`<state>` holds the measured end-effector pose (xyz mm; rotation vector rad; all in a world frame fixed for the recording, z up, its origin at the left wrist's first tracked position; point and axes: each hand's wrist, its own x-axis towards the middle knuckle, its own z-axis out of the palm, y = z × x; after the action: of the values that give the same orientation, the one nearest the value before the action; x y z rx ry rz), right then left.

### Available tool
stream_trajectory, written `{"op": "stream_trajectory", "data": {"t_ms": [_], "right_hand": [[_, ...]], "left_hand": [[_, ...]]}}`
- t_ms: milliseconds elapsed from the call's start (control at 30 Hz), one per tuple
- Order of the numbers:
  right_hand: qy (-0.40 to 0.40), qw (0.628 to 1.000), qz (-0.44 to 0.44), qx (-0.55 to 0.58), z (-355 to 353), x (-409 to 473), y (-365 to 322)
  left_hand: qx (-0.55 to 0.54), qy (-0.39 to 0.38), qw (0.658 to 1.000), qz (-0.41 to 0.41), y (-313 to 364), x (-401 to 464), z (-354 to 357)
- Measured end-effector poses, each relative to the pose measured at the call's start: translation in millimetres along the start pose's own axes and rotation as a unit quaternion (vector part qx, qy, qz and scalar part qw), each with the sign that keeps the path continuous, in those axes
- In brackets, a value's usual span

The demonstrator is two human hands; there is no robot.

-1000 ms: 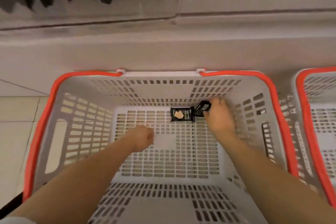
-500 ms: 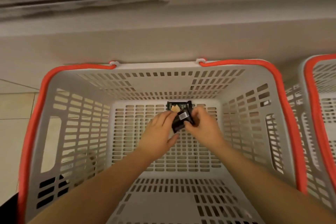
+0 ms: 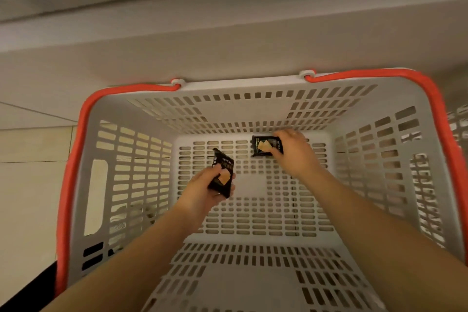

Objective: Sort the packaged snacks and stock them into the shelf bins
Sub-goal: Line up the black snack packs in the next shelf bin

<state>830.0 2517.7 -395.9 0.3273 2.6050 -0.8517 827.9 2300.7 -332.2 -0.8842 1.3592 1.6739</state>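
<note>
My left hand (image 3: 206, 189) has a firm grip on one dark snack pack (image 3: 222, 177), lifted clear for sorting. My right hand (image 3: 293, 151) is pinching the second pack (image 3: 266, 147) on the basket (image 3: 253, 85) floor, far side.

Quick count from my feed: I've got two black snack packets — one (image 3: 222, 177) at about 9 o'clock of the basket floor, the other (image 3: 266, 146) up at 12 o'clock. One grey basket (image 3: 83, 154) with the red rim fills my view, plus a sliver of a second basket (image 3: 459, 121) at 3 o'clock. Two hands — left (image 3: 206, 189) and right (image 3: 295, 152).
</note>
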Motion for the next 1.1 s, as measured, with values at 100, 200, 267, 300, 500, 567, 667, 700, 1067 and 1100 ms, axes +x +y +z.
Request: {"op": "stream_trajectory", "data": {"t_ms": [100,200,267,300,500,567,667,700,1067,1100], "right_hand": [[-0.034,0.99,-0.014,-0.138,12,4,5],[-0.014,0.976,-0.005,-0.216,26,-6,2],[-0.008,0.97,-0.025,-0.241,36,-18,-1],[-0.011,0.967,-0.045,-0.249,41,-27,-1],[-0.128,0.979,-0.078,-0.141,37,-69,4],[-0.095,0.994,-0.041,-0.018,16,-76,-3],[-0.031,0.986,-0.005,0.164,-29,-88,-25],[-0.025,0.979,-0.007,0.202,-46,-93,-35],[-0.029,0.964,-0.164,0.208,-181,-190,-166],[-0.008,0.962,-0.182,0.204,-186,-198,-176]], "left_hand": [[-0.026,-0.044,0.999,-0.01,4,-4,-3],[-0.018,-0.065,0.997,-0.024,6,-6,-2],[-0.004,-0.07,0.997,-0.026,6,-6,-2],[-0.001,-0.072,0.997,-0.026,7,-6,-1],[0.07,-0.092,0.993,0.033,37,-19,8],[0.141,-0.101,0.983,0.061,52,-27,12],[0.244,-0.129,0.957,0.086,71,-47,17],[0.28,-0.139,0.945,0.094,77,-56,18],[0.32,-0.188,0.89,0.264,113,-193,22],[0.293,-0.229,0.892,0.259,110,-206,24]]}}
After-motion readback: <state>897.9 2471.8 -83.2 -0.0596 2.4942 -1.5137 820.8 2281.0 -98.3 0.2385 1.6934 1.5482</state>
